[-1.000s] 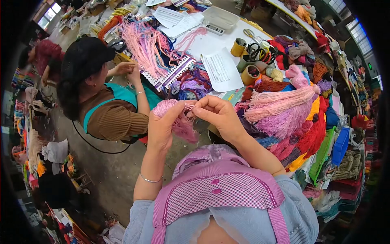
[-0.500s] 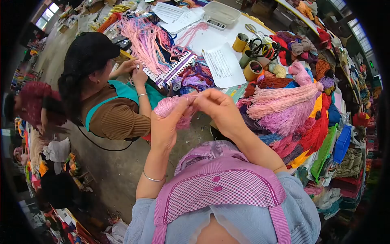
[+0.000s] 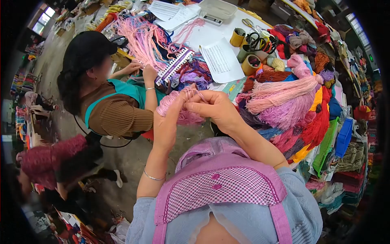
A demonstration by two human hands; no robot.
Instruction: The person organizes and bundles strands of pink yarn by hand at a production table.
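Observation:
My left hand (image 3: pixel 167 124) is closed around a pink skein of thread (image 3: pixel 191 116), which bulges out on both sides of the thumb. Close beside it, my right hand (image 3: pixel 219 109) has its thumb and index finger pinched together on pink thread strands (image 3: pixel 195 94) at the top of the skein. The strands loop near both sets of fingertips. Exactly how they run between the hands is too fine to make out. Both hands are held above the floor, in front of my pink checked apron (image 3: pixel 219 183).
At left, a co-worker in a black cap (image 3: pixel 87 57) handles threads at the table. The table bears a printed sheet (image 3: pixel 221 61), a punched thread card (image 3: pixel 174 67), yellow cans (image 3: pixel 250 64) with scissors, and piled skeins (image 3: pixel 284 97). Another person (image 3: pixel 57 158) walks behind.
My right fingers have shifted slightly left and lower, and thread loops now show over the fingertips. The walking person at the far left has come closer. The co-worker's hands have moved slightly.

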